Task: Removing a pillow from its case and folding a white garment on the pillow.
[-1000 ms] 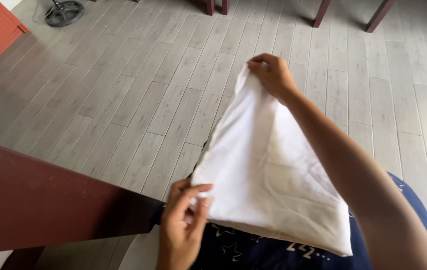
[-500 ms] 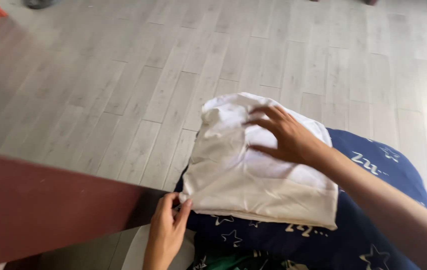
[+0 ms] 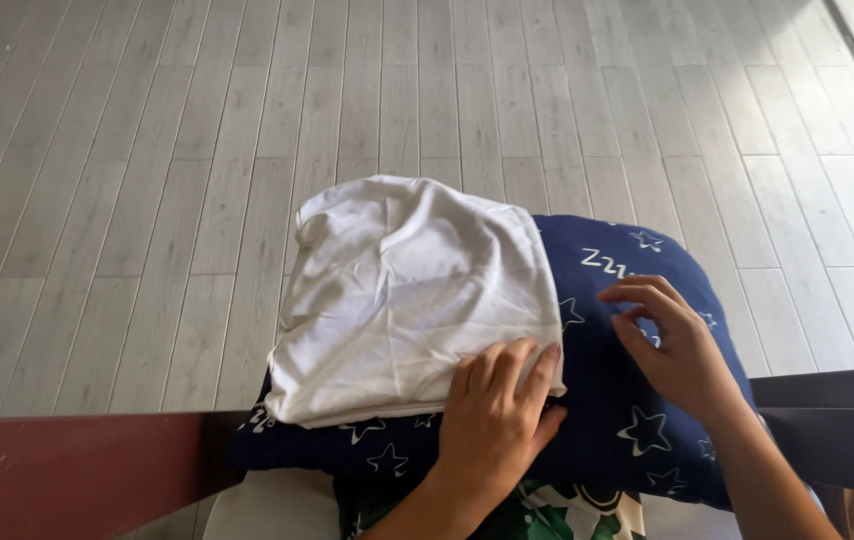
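A folded white cloth (image 3: 402,295) lies on the left part of a dark blue pillow (image 3: 627,400) printed with white stars. My left hand (image 3: 497,420) rests flat, palm down, on the near right corner of the cloth, fingers spread over its edge and the pillow. My right hand (image 3: 672,345) hovers over the blue pillow to the right of the cloth, fingers loosely curled and apart, holding nothing.
A dark reddish wooden rail (image 3: 77,475) crosses the lower left. Another dark bar (image 3: 837,425) sits at the lower right. Grey plank flooring (image 3: 397,90) fills the rest. A green patterned fabric (image 3: 557,510) shows below the pillow.
The white cloth, held up by both hands a second ago, now lies folded on the pillow. My right hand came off it to the right; my left hand moved onto its near corner.
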